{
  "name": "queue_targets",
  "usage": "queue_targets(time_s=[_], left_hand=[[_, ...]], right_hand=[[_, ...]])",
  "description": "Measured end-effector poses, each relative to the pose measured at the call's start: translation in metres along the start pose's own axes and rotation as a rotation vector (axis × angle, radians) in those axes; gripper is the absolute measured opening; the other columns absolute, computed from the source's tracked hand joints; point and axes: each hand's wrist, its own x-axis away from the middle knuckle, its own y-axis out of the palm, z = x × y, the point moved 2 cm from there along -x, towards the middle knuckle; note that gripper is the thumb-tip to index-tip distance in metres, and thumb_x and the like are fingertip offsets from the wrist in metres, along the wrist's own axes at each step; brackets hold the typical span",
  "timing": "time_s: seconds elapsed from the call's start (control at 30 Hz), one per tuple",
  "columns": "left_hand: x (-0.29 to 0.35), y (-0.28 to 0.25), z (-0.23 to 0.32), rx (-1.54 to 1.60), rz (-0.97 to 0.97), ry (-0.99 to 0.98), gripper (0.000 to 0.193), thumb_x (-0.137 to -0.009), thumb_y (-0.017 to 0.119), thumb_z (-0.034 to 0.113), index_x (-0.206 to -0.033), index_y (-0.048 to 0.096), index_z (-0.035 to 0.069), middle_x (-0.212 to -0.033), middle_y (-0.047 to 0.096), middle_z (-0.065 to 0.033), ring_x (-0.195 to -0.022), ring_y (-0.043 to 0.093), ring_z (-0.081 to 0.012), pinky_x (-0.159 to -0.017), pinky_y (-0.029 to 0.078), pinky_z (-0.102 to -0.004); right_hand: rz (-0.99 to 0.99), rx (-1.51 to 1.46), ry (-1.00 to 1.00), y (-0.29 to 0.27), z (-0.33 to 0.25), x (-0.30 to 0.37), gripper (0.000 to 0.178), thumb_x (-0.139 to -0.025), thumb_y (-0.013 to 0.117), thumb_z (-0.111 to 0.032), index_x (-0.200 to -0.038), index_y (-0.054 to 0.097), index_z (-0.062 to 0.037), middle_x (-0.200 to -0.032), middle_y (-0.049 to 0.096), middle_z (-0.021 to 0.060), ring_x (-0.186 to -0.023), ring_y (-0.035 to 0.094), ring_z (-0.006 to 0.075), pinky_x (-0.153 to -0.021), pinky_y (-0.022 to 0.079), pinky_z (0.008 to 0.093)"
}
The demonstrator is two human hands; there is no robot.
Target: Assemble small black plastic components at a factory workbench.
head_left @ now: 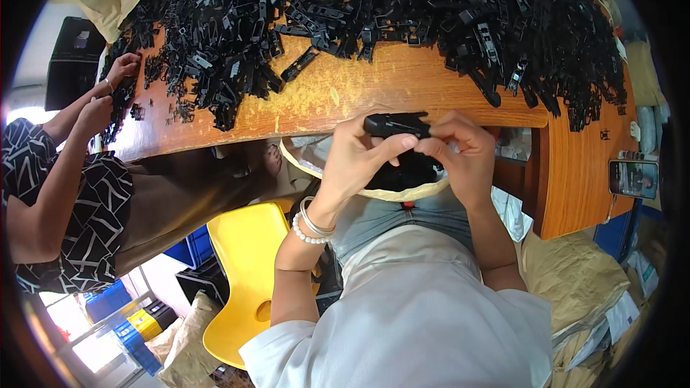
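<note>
A dark, elongated black plastic part [394, 125] is held over my lap, just off the table's front edge. My left hand [351, 156] grips its left end, the thumb lying along the near side. At the other end, my right hand [466, 149] is closed in a pinch, its fingertips against the part; whether a smaller piece sits between them is hidden. Below both hands, a round pale-rimmed basket [413, 195] rests on my lap, with black pieces [407, 171] inside.
A big heap of black plastic parts [402, 7] covers the far side of the wooden table [345, 93]. At left, a co-worker's hands [123, 67] are by the heap's edge. A phone [633, 179] stands at the right edge. A yellow chair [248, 244] is at my left.
</note>
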Motion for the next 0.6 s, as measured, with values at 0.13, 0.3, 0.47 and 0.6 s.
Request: queue_targets(time_s=[0.13, 0.3, 0.47, 0.6], left_hand=[[-0.007, 0.000, -0.002, -0.019, -0.053, 0.121, 0.012, -0.074, 0.066, 0.007, -0.079, 0.061, -0.001, -0.071, 0.054, 0.0001, -0.063, 0.049, -0.0057, -0.056, 0.038, -0.0192], [-0.008, 0.005, 0.003, -0.052, -0.142, 0.266, 0.012, -0.075, 0.065, 0.008, -0.073, 0.059, -0.002, -0.066, 0.051, -0.0002, -0.058, 0.043, -0.0053, -0.052, 0.032, -0.0201], [-0.030, -0.004, 0.010, -0.078, -0.304, 0.141, 0.017, -0.077, 0.063, 0.012, -0.069, 0.058, -0.003, -0.066, 0.052, -0.0018, -0.057, 0.047, -0.0058, -0.049, 0.035, -0.0204], [-0.100, -0.024, 0.038, -0.463, -0.196, 0.516, 0.019, -0.080, 0.059, 0.015, -0.074, 0.061, -0.003, -0.068, 0.057, -0.0072, -0.058, 0.053, -0.0118, -0.050, 0.042, -0.0244]], right_hand=[[0.007, -0.098, 0.118, 0.002, 0.003, -0.002, 0.019, -0.065, 0.069, 0.003, -0.080, 0.058, 0.0054, -0.081, 0.053, 0.0035, -0.076, 0.050, 0.0083, -0.068, 0.039, 0.0195], [-0.025, -0.254, 0.110, 0.002, -0.005, 0.001, 0.026, -0.068, 0.068, 0.000, -0.092, 0.059, 0.0046, -0.084, 0.054, 0.0033, -0.074, 0.053, 0.0090, -0.067, 0.042, 0.0199], [0.022, -0.181, 0.006, 0.001, -0.003, -0.004, 0.028, -0.070, 0.065, 0.002, -0.097, 0.057, 0.0059, -0.086, 0.053, 0.0055, -0.077, 0.055, 0.0104, -0.065, 0.043, 0.0198], [0.199, -0.272, 0.166, -0.012, 0.007, -0.004, 0.021, -0.073, 0.059, 0.001, -0.094, 0.058, 0.0061, -0.086, 0.053, 0.0071, -0.062, 0.052, 0.0100, -0.051, 0.037, 0.0179]])
